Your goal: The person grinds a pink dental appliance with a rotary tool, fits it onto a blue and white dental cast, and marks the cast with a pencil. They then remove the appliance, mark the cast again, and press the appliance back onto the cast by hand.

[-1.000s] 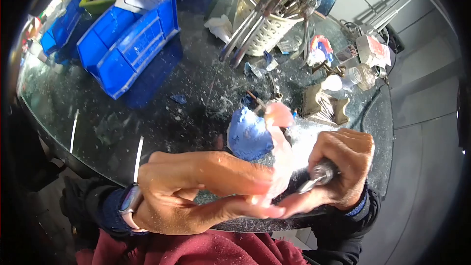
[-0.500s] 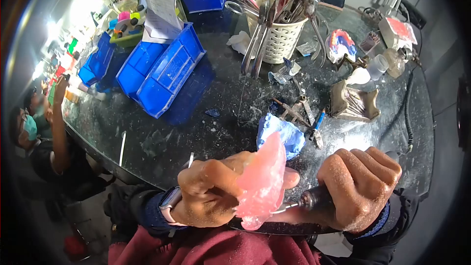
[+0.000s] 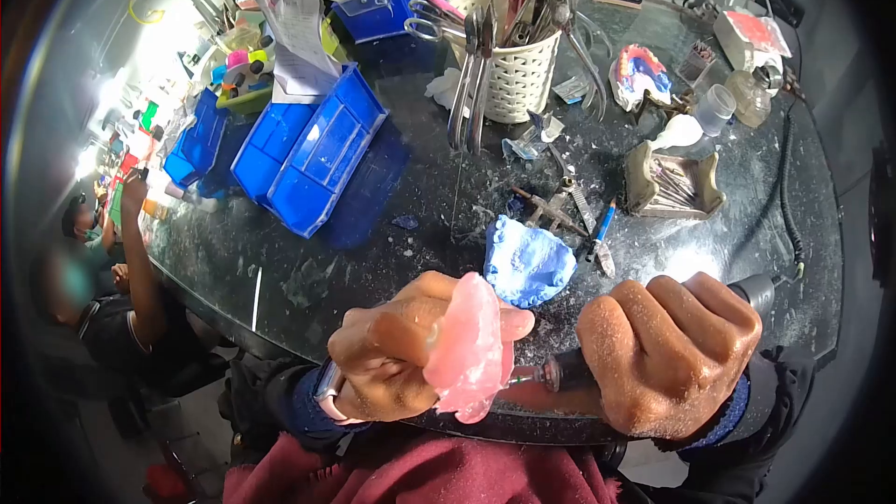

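Observation:
Between the thumb and fingers of my left hand (image 3: 387,355) is a pink acrylic denture base (image 3: 467,341), tilted upright, its lower edge ragged. My right hand (image 3: 672,359) is wrapped around a dark rotary handpiece (image 3: 571,371). The metal tip of the handpiece points left and meets the right edge of the pink piece in this view; the far end of the tip is hidden behind it. White dust covers the knuckles of my right hand. Just beyond my hands, a blue dental cast (image 3: 529,261) lies on the dark tabletop (image 3: 420,196).
A white basket (image 3: 523,84) of pliers stands at the back. Blue bins (image 3: 327,159) sit to the left. On the right are a burs holder (image 3: 674,187), a cast with pink wax (image 3: 640,75) and a coiled cord (image 3: 789,196). Another person (image 3: 121,317) sits at far left.
Both hands have shifted slightly left, and the denture base has turned a little in my left hand. The camera view has moved a bit, showing more of the blue cast.

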`<action>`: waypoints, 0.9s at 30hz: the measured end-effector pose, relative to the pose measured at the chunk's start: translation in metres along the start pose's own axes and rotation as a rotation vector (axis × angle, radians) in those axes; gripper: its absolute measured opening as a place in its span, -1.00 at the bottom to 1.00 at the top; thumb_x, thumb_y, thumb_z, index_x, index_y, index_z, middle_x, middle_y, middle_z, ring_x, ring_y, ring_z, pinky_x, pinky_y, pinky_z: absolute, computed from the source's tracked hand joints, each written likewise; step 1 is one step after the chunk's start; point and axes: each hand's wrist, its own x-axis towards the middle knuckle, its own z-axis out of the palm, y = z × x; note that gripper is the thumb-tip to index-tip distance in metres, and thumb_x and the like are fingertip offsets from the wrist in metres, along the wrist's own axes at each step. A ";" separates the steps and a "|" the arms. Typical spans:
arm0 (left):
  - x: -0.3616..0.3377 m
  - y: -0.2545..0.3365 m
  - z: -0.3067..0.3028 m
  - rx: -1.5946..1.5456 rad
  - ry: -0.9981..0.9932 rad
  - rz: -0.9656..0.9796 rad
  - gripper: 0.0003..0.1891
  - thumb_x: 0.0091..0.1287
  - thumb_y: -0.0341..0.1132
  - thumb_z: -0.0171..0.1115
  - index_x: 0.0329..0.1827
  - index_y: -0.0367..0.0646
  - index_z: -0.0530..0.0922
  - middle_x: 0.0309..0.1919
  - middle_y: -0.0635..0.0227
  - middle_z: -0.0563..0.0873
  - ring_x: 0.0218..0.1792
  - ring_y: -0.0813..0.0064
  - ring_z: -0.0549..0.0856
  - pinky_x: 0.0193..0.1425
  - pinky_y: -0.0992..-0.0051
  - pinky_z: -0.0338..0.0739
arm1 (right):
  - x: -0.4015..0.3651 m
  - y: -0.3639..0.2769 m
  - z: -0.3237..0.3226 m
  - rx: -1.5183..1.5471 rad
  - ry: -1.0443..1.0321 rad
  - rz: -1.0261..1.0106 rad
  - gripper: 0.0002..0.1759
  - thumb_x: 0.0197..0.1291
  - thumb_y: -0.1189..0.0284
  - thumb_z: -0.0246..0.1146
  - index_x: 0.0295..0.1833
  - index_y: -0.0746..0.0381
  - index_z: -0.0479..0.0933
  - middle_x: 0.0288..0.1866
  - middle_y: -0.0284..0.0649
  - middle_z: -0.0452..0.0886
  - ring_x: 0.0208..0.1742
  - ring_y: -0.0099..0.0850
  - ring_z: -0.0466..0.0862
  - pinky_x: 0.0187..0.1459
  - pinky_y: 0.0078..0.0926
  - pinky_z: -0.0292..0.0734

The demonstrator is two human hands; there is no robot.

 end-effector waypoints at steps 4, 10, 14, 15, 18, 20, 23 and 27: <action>0.000 0.002 0.008 -0.034 0.100 -0.019 -0.83 0.23 -0.38 0.21 -0.30 -0.31 0.43 -0.18 -0.21 0.57 -0.15 0.01 0.65 -0.08 0.08 0.59 | 0.002 0.002 0.010 -0.015 0.153 0.026 -0.79 -0.61 0.44 0.06 -0.73 0.09 0.15 -0.76 -0.48 0.07 -0.76 -0.66 0.20 -0.72 -0.61 -0.08; 0.001 0.004 0.006 0.085 0.070 -0.005 -0.87 0.23 -0.41 0.19 -0.28 -0.30 0.49 -0.15 -0.17 0.57 -0.14 -0.02 0.65 -0.09 0.11 0.59 | 0.003 0.008 0.012 0.023 0.141 -0.020 -0.75 -0.47 0.40 0.17 -0.72 0.11 0.18 -0.76 -0.49 0.11 -0.75 -0.67 0.28 -0.73 -0.66 0.08; 0.003 0.012 0.008 0.118 0.074 -0.089 -0.92 0.22 -0.49 0.14 -0.27 -0.31 0.50 -0.12 -0.17 0.58 -0.13 0.03 0.67 -0.12 0.23 0.60 | 0.006 0.013 0.005 0.045 0.090 -0.021 -0.45 -0.14 0.01 0.32 -0.71 0.11 0.18 -0.77 -0.49 0.14 -0.76 -0.65 0.31 -0.72 -0.65 0.10; 0.005 0.013 0.009 0.201 0.085 -0.095 -0.94 0.16 -0.53 0.17 -0.32 -0.26 0.48 -0.17 -0.10 0.61 -0.20 0.11 0.66 -0.22 0.30 0.59 | 0.006 0.013 0.005 0.050 0.093 -0.018 -0.41 -0.14 -0.07 0.31 -0.71 0.11 0.18 -0.77 -0.49 0.14 -0.76 -0.64 0.31 -0.72 -0.65 0.10; 0.013 0.019 0.015 0.448 0.122 -0.118 -0.76 0.00 -0.67 0.25 -0.46 -0.11 0.42 -0.31 0.12 0.68 -0.44 0.34 0.66 -0.52 0.52 0.56 | 0.007 0.012 0.007 0.087 0.109 -0.009 -0.35 -0.24 -0.17 0.35 -0.69 0.14 0.22 -0.77 -0.47 0.18 -0.78 -0.60 0.30 -0.72 -0.63 0.12; 0.014 0.020 0.014 0.465 0.107 -0.107 -0.76 0.00 -0.66 0.26 -0.53 -0.12 0.40 -0.32 0.11 0.68 -0.46 0.36 0.66 -0.52 0.54 0.55 | 0.007 0.010 0.007 0.121 0.111 0.003 -0.32 -0.37 -0.19 0.40 -0.66 0.18 0.28 -0.79 -0.44 0.25 -0.81 -0.55 0.29 -0.72 -0.59 0.15; 0.015 0.019 0.016 0.462 0.127 -0.083 -0.80 -0.01 -0.64 0.27 -0.56 -0.16 0.43 -0.34 0.10 0.68 -0.49 0.39 0.65 -0.53 0.56 0.54 | 0.007 0.011 0.011 0.106 0.155 -0.018 -0.37 -0.17 -0.14 0.32 -0.69 0.12 0.21 -0.76 -0.49 0.14 -0.78 -0.63 0.29 -0.72 -0.65 0.12; 0.008 0.016 0.014 0.393 0.157 -0.112 -0.91 0.05 -0.56 0.28 -0.42 -0.25 0.53 -0.36 0.08 0.67 -0.52 0.42 0.64 -0.53 0.57 0.55 | 0.007 0.012 0.010 0.116 0.131 -0.022 -0.38 -0.16 -0.14 0.32 -0.69 0.13 0.21 -0.76 -0.49 0.14 -0.78 -0.63 0.28 -0.72 -0.65 0.13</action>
